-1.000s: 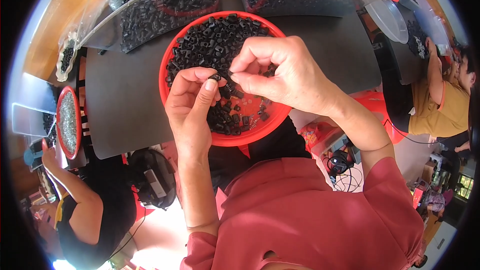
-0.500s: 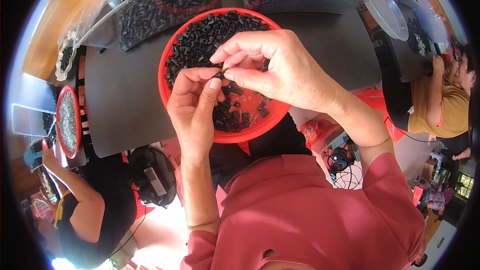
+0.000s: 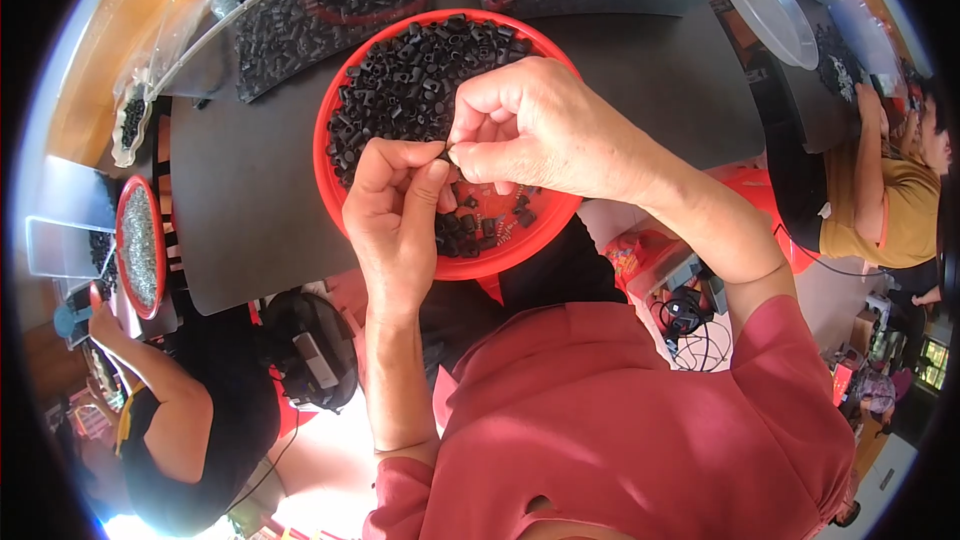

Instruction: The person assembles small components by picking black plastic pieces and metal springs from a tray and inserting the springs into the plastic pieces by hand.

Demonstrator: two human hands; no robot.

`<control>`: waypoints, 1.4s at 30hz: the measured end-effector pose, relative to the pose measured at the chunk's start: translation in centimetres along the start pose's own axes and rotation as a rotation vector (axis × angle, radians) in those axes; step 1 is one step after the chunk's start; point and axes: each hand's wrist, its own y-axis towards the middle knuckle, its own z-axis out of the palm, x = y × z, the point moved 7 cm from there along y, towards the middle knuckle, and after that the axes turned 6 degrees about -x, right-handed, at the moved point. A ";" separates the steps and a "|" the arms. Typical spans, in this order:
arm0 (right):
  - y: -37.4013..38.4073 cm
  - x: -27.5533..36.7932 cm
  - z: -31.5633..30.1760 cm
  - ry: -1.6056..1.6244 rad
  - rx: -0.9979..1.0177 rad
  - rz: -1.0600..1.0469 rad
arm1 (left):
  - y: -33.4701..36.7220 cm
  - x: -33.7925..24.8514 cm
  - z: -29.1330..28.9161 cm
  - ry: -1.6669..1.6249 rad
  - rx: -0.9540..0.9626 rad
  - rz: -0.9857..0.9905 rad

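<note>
My left hand (image 3: 393,215) is closed in a pinch over a red basin (image 3: 326,175), with a small black plastic part (image 3: 447,153) between thumb and forefinger, mostly hidden by the fingertips. Right against it, the thumb and forefinger of my right hand (image 3: 545,130) are pressed together; what they pinch is too small and covered to make out. Heaped in the far side of the basin are many short, hollow black plastic parts (image 3: 400,80). On the near side lie several more black parts (image 3: 462,238) and thin metal springs (image 3: 505,227).
The basin overlaps the near edge of a dark table (image 3: 250,200). Clear bins (image 3: 330,45) of black parts stand along the back. At left is a red basin of shiny small metal pieces (image 3: 140,245). Co-workers sit on the left (image 3: 180,430) and right (image 3: 870,200).
My right hand's fingers have drawn in and curled closer to the thumb. Both hands stay together over the basin, and the view has shifted slightly.
</note>
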 end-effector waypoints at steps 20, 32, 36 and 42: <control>-0.7 0.1 -2.0 0.206 -0.024 -0.024 | 0.2 -2.0 0.0 0.016 0.011 0.033; -1.9 -1.3 -2.2 -0.211 -0.167 -0.196 | 10.8 -14.1 -4.4 0.766 -0.208 0.481; -1.2 -0.7 0.1 -0.446 -0.176 -0.500 | 6.1 -6.7 -2.6 0.751 -0.058 0.333; 0.2 -1.2 2.2 -0.779 -0.019 -0.629 | 1.4 -2.6 -3.4 0.683 -0.136 0.131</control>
